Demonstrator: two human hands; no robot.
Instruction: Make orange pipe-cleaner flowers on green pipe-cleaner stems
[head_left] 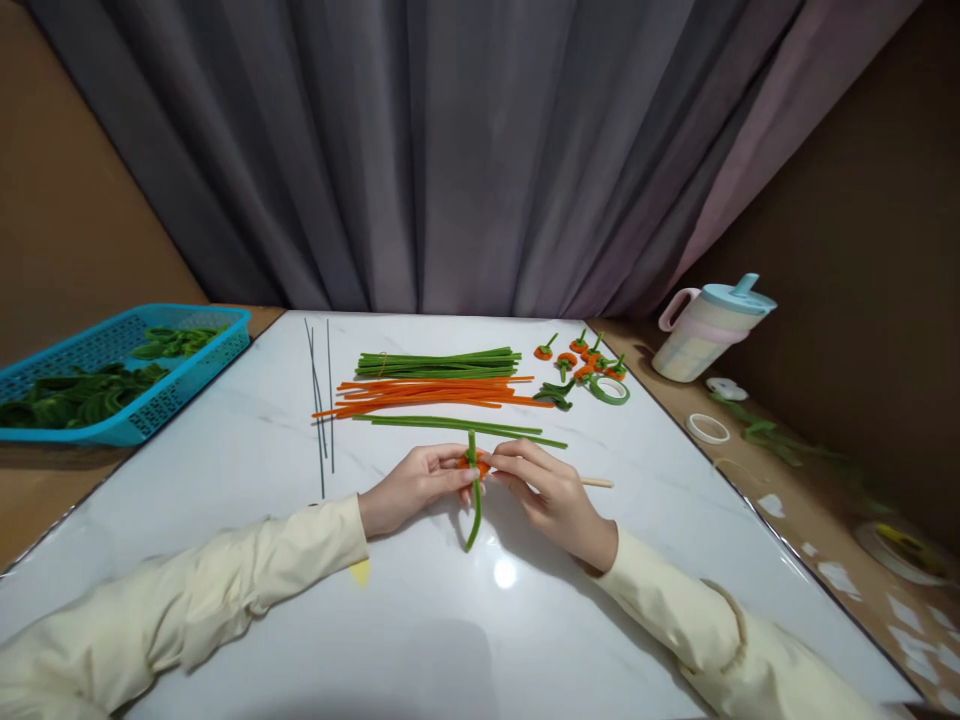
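A grey curtain (465,150) hangs behind a white marbled desk (420,660), which carries green strips (439,363), orange strips (427,394) and, far right, small orange pieces with green stems (566,361). Item in hand: one orange-and-green piece (484,463), above the desk between two equally near hands, its green strip (477,515) standing up and trailing toward the wearer; left hand (420,490), thumb and fingers closed on its left side; right hand (551,497), fingertips pinched at its right edge.

Fuzzy green stem (477,508), glossy tabletop (262,470)
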